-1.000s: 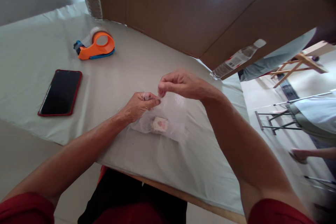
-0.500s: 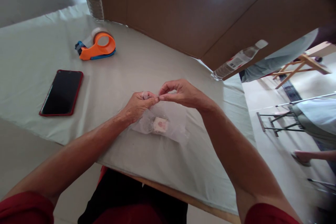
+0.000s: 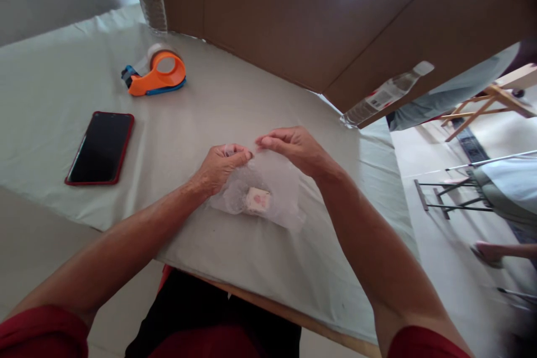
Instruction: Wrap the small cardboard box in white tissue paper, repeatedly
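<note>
A small pale box (image 3: 258, 200) with a pinkish mark on top lies on or in a see-through sheet of bubble wrap (image 3: 281, 198) on the table. My left hand (image 3: 224, 168) is closed at the sheet's upper left edge, its thumb and forefinger pinching it. A clear, shiny bit of plastic shows at its fingers. Just right of it, my right hand (image 3: 296, 148) is closed above the sheet's upper edge, its fingertips pressed together. What lies between those fingertips is too small to make out. A narrow gap parts the two hands.
An orange tape dispenser (image 3: 161, 75) and a phone in a red case (image 3: 100, 148) lie to the left on the cloth-covered table (image 3: 201, 106). A cardboard panel (image 3: 268, 17) stands behind, with water bottles (image 3: 154, 5) (image 3: 386, 95) against it. Other people and stools (image 3: 455, 196) are at right.
My fingertips were meeting above the bubble wrap; now the right hand's have drawn slightly up and away from the left's, its fingers closer together. The box and wrap lie about where they were.
</note>
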The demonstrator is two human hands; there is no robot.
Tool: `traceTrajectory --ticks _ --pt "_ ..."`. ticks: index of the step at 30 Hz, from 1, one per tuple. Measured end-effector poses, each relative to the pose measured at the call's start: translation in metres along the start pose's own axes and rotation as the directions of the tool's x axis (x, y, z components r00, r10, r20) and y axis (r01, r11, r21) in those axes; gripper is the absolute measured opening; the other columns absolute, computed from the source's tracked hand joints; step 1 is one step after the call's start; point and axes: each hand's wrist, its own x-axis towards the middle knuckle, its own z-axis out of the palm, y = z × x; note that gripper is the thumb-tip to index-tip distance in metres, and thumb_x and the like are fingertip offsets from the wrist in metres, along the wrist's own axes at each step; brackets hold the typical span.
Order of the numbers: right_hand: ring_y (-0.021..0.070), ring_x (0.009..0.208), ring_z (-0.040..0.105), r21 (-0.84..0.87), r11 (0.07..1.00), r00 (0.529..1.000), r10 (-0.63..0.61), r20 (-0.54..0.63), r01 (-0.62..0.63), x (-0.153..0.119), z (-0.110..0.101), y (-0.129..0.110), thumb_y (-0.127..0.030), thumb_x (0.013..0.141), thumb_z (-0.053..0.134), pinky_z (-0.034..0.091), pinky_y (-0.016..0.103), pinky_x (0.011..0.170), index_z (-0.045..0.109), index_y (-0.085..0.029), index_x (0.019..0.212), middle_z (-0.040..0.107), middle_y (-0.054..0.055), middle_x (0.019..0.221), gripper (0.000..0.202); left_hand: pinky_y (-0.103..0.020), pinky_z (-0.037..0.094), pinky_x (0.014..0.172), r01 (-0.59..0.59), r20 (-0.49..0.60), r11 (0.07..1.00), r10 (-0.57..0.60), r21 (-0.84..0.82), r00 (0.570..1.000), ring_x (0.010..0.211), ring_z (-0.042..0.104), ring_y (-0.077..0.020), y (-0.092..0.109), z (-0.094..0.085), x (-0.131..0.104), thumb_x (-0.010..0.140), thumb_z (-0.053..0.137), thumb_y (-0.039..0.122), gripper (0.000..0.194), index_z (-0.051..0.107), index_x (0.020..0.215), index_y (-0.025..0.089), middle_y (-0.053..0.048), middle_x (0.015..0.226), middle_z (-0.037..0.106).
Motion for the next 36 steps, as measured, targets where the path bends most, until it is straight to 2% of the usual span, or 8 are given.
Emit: traceTrajectory --ticks 4,8,13,16,21,25,31,36 --pt "0.0166 0.084 0.063 -0.041 0.999 1.0 0.01 -0.002 -0.01 -0.005 -0.007 -0.002 -0.054 0.085 0.068 0.046 0.028 0.074 0.078 -0.018 0.098 0.076 0.006 0.093 0.039 -0.023 0.04 0.056 0.009 -0.001 1.0 -0.009 0.006 1.0 0.055 0.052 -0.0089 0.001 0.001 -0.001 0.059 0.083 0.039 0.03 0.068 0.069 0.016 0.003 0.06 0.062" --pt "0.0146 0.074 0.059 -0.113 0.994 0.995 0.02 0.093 -0.01 -0.004 0.003 -0.006 -0.047 0.077 0.074 0.042 0.027 0.067 0.076 -0.016 0.086 0.071 0.003 0.08 0.032 -0.023 0.038 0.054 -0.035 0.003 0.998 0.035 0.059 0.999 0.054 0.05 -0.0082 0.002 0.0 -0.003 0.06 0.083 0.04 0.03 0.068 0.07 0.016 0.003 0.06 0.06" --pt "0.0105 0.062 0.046 -0.153 0.987 0.999 -0.05 -0.018 0.046 0.002 0.018 -0.004 -0.037 0.077 0.067 0.034 0.026 0.058 0.067 -0.016 0.069 0.059 -0.001 0.065 0.023 -0.023 0.038 0.053 -0.063 -0.02 0.993 0.065 0.097 0.998 0.053 0.05 -0.0083 0.002 0.0 -0.001 0.064 0.078 0.037 0.024 0.066 0.069 0.017 0.003 0.06 0.06" --pt "0.0095 0.058 0.041 -0.102 0.995 1.0 -0.021 0.013 0.022 0.003 0.018 0.0 -0.038 0.076 0.067 0.031 0.026 0.055 0.067 -0.017 0.069 0.055 -0.003 0.062 0.023 -0.023 0.038 0.052 -0.043 -0.039 0.995 0.047 0.088 0.998 0.053 0.05 -0.0086 0.003 0.001 0.0 0.064 0.076 0.037 0.023 0.065 0.069 0.018 0.003 0.058 0.059" --pt "0.0113 0.06 0.045 -0.042 0.999 0.999 0.029 0.021 -0.028 -0.002 0.01 0.002 -0.05 0.084 0.065 0.032 0.026 0.056 0.072 -0.017 0.075 0.058 -0.001 0.063 0.034 -0.023 0.036 0.048 0.041 -0.023 0.998 -0.04 0.057 0.999 0.049 0.047 -0.0079 0.007 0.001 -0.002 0.062 0.078 0.037 0.025 0.064 0.069 0.018 0.005 0.058 0.057" --pt "0.0127 0.068 0.053 -0.053 0.999 1.0 0.002 0.005 -0.002 -0.005 0.009 -0.002 -0.05 0.082 0.07 0.039 0.027 0.064 0.075 -0.017 0.085 0.066 0.001 0.074 0.034 -0.022 0.035 0.048 0.014 -0.027 0.998 -0.012 0.067 1.0 0.05 0.048 -0.0075 0.008 0.0 -0.003 0.062 0.078 0.037 0.025 0.064 0.069 0.017 0.004 0.059 0.058" --pt "0.012 0.065 0.049 -0.131 0.99 0.997 -0.064 -0.053 0.057 0.0 0.023 0.001 -0.043 0.077 0.07 0.036 0.027 0.063 0.069 -0.017 0.068 0.061 -0.001 0.065 0.027 -0.022 0.033 0.048 -0.061 -0.02 0.985 0.065 0.162 0.998 0.049 0.045 -0.0071 0.003 -0.001 0.0 0.066 0.075 0.035 0.021 0.064 0.066 0.017 0.004 0.055 0.055" --pt "0.0114 0.06 0.043 -0.127 0.992 0.997 -0.008 -0.079 -0.003 0.001 0.024 0.005 -0.041 0.077 0.067 0.033 0.027 0.058 0.067 -0.017 0.068 0.055 -0.002 0.061 0.025 -0.023 0.037 0.051 -0.028 -0.004 0.996 0.028 0.08 1.0 0.053 0.049 -0.0094 0.002 -0.005 0.005 0.062 0.077 0.037 0.023 0.066 0.067 0.017 0.003 0.059 0.059"
